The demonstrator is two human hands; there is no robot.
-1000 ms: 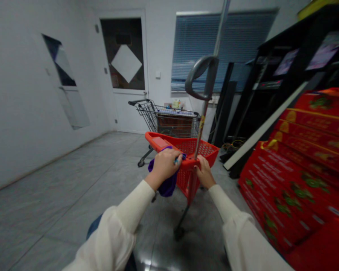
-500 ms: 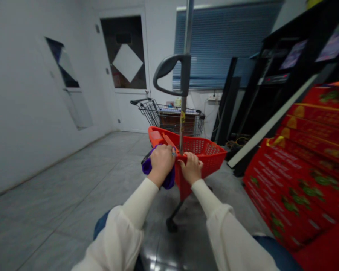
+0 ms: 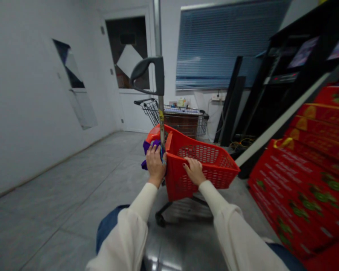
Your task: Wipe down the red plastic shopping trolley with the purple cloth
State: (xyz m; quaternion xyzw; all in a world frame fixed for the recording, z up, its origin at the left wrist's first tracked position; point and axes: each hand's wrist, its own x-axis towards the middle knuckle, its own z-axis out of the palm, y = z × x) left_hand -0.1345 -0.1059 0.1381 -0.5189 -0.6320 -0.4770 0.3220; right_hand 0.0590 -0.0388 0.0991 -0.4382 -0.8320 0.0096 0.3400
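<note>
A small red plastic shopping cart (image 3: 180, 182) stands before me, turned with its perforated basket to the right. My left hand (image 3: 155, 165) is closed on a purple cloth (image 3: 145, 147) at the cart's left end, beside the foot of the metal pole (image 3: 157, 34). Part of the cloth is hidden behind my fingers. Over the basket's near rim, my right hand (image 3: 194, 171) is hooked with its fingers bent inside. A grey loop handle (image 3: 147, 76) is fixed on the pole above the red cart handle (image 3: 154, 132).
Behind stands a black wire shopping cart (image 3: 183, 122). Stacked red cartons (image 3: 296, 188) rise close on the right, with a pale board (image 3: 281, 122) leaning beside dark shelving. A white door (image 3: 134, 111) and a wall (image 3: 22, 113) lie to the left.
The red cart has swung round, its pole moving left and its basket showing more side-on. My left hand has shifted left with the purple cloth; my right hand has moved along the rim.
</note>
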